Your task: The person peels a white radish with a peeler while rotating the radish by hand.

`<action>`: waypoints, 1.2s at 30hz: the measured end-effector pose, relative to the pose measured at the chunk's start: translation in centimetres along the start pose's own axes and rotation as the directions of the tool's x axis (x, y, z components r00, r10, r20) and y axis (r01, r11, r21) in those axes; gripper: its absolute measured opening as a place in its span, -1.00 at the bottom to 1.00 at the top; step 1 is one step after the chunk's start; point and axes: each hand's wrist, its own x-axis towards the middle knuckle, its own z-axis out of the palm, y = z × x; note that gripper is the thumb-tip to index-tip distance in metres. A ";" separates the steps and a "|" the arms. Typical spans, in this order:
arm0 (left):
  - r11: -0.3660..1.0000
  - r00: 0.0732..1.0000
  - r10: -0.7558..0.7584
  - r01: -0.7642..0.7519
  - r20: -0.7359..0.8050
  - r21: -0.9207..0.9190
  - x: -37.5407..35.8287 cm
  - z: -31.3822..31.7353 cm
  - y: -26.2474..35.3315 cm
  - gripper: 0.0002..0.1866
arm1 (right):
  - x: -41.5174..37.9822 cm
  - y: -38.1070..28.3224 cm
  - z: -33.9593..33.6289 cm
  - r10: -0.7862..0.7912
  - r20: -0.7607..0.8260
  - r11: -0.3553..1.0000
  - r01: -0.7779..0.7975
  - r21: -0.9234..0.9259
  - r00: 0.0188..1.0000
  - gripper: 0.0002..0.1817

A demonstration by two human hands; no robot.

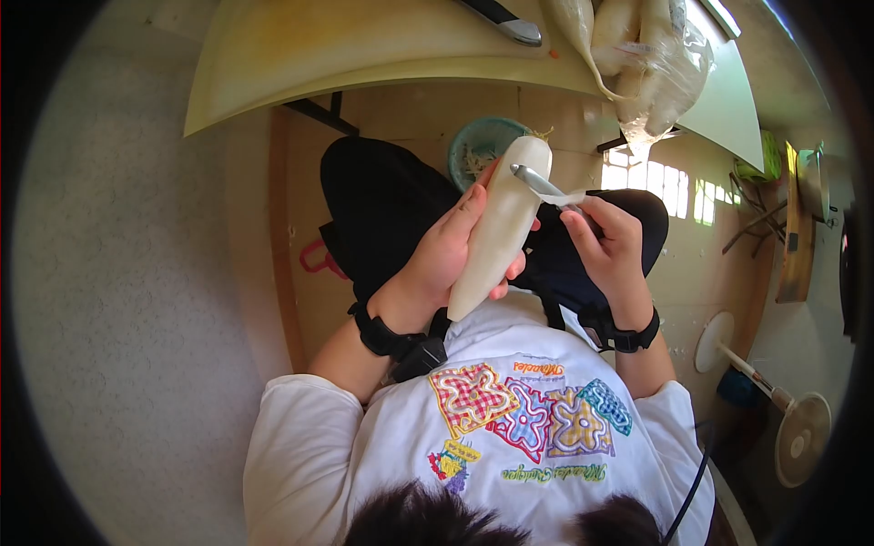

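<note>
A long white radish (503, 227) is held over my lap, its thick stem end pointing up and away and its thin tip towards my shirt. My left hand (448, 246) is wrapped round its middle from the left and beneath. In my right hand (608, 238) is a metal peeler (535, 185), whose head lies on the radish near the thick end. A thin pale strip of peel hangs at the peeler, close to my right fingers. Below the radish's stem end, a teal basin (487, 136) with peelings in it stands on the floor.
Ahead is a table (382, 55) with a knife handle (503, 22) and a plastic bag of white radishes (651, 68) at its edge. A pink object (320, 259) lies on the floor at left. Fans (801, 439) and a folded chair stand at right.
</note>
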 end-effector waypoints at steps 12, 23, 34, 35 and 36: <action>0.999 1.000 0.027 -0.028 0.009 0.023 -0.5 -0.2 -0.3 -0.34 | 0.2 -0.4 -0.3 -0.014 -0.006 0.998 0.013 -0.066 1.000 -0.83; 1.000 0.996 -0.004 0.002 0.088 0.018 -0.8 0.1 -0.2 -0.31 | 0.3 2.9 -1.0 0.102 -0.176 0.994 -0.105 -0.008 0.979 -0.81; 0.991 0.998 0.038 -0.045 0.056 0.125 -0.6 -0.3 -0.2 -0.30 | 0.2 2.5 -1.3 0.290 0.018 0.834 -0.262 0.486 0.957 -0.75; 0.977 0.998 0.056 -0.061 0.029 0.204 -0.6 -0.5 -0.3 -0.32 | 0.1 2.4 -1.3 0.290 0.019 0.834 -0.263 0.485 0.957 -0.75; 0.977 0.998 0.056 -0.061 0.029 0.203 -0.6 -0.8 -0.5 -0.32 | 0.1 2.1 -1.3 0.274 0.032 0.839 -0.255 0.480 0.961 -0.75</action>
